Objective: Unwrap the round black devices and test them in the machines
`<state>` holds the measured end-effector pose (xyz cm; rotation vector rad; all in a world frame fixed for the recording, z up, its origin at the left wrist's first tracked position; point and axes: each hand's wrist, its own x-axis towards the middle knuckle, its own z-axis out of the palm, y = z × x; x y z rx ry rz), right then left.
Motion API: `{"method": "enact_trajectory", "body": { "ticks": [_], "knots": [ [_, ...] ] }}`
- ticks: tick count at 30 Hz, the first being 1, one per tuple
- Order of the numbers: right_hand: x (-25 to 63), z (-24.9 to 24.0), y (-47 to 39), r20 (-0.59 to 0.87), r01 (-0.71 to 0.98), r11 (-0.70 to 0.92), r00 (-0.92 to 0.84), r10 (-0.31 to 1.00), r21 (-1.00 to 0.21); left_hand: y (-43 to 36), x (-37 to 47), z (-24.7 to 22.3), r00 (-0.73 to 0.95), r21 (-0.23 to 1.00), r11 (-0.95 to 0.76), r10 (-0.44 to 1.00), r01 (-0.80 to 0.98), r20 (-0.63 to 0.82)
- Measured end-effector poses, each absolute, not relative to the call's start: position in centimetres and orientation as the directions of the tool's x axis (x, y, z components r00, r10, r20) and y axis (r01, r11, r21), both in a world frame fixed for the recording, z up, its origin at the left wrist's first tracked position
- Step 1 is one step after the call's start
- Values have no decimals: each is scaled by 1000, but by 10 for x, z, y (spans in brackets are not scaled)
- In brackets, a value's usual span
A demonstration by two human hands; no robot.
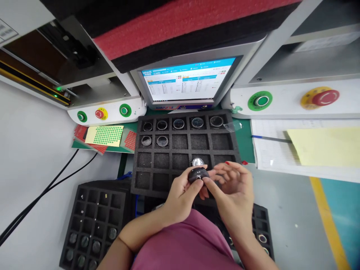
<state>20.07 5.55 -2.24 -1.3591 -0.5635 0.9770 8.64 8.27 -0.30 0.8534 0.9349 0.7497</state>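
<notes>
My left hand [181, 193] is closed around a round black watch case [197, 174], held tilted over the front of the black foam tray [185, 150]. My right hand [234, 185] is at the case's right side. Its thumb presses on the near edge; the other fingers curl loosely apart, and a small red spot shows at one fingertip. Just beyond the held case, a second round watch case [197, 162] with a shiny face lies in a tray pocket. More round watch cases [178, 124] fill the tray's back row, and two sit in the row before it.
Behind the tray stands a screen [191, 82], with machine panels bearing green buttons [261, 100] and red stop buttons [326, 96]. Sticker sheets [108, 135] lie left; papers and a blue pen [270, 139] lie right. Another foam tray [92, 221] sits lower left, one more lower right [261, 221].
</notes>
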Motion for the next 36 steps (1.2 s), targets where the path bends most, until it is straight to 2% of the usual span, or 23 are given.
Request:
{"method": "enact_trajectory", "body": {
  "ticks": [4,7,9,11,13,15,16,20,26,31,36],
  "knots": [
    [201,-29,59,-251,-318,-98,486,837,-943,83,85,-7,443,839,499,816,-216,-372],
    [204,-39,61,-283,-354,-107,497,820,-929,82,83,-9,429,871,460,831,-172,-354],
    [209,-45,61,-290,-360,-100,527,799,-928,84,79,-12,374,930,364,870,-46,-321],
    [216,-50,60,-292,-366,-85,560,776,-927,94,75,-17,278,949,136,936,283,-217],
    [222,-51,58,-286,-370,-64,585,759,-927,114,70,-25,221,771,-102,974,629,-52],
    [226,-50,56,-276,-373,-45,593,756,-927,139,67,-35,220,565,-220,973,795,70],
    [227,-48,55,-270,-374,-38,592,759,-927,152,66,-41,229,509,-246,969,825,98],
    [232,-40,50,-251,-367,-21,591,766,-930,185,70,-55,331,343,-356,935,869,131],
    [254,-37,42,-228,-310,-29,628,744,-950,186,72,-49,502,155,-501,864,852,33],
    [278,-39,40,-192,-235,-38,683,705,-971,177,70,-33,589,104,-582,806,806,-61],
    [282,-40,38,-157,-179,-42,693,704,-983,148,90,-21,630,130,-617,765,776,-132]
  ]
}}
